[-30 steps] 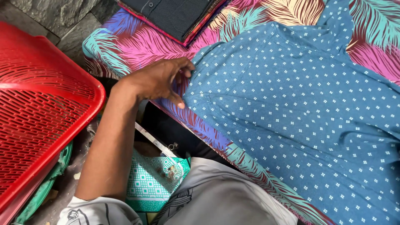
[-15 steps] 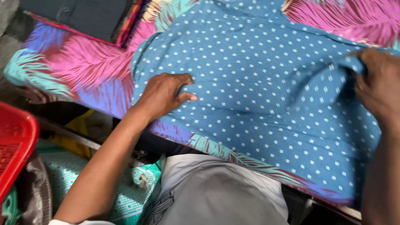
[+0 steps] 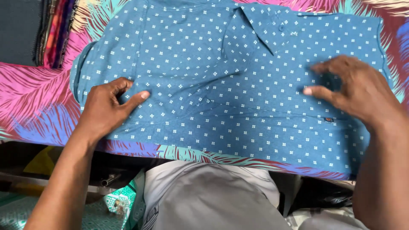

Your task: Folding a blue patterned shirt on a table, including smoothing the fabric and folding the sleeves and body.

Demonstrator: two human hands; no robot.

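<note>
A blue dotted collared shirt point(image 3: 230, 85) lies spread on the desk's palm-leaf cloth point(image 3: 38, 98). The left hand point(image 3: 106, 108) presses its sleeve end, fingers loosely curled, gripping nothing; the right hand point(image 3: 358, 91) rests spread-fingered on the body, keeping the fabric flat.

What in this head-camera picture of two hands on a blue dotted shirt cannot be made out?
- Blue shirt: top cut off by the frame's upper edge.
- Cloth beneath left hand and right hand: hidden by them.
- Small tag: too small to make out.
- Stacked fabrics: cut off at the frame's top edge.
</note>
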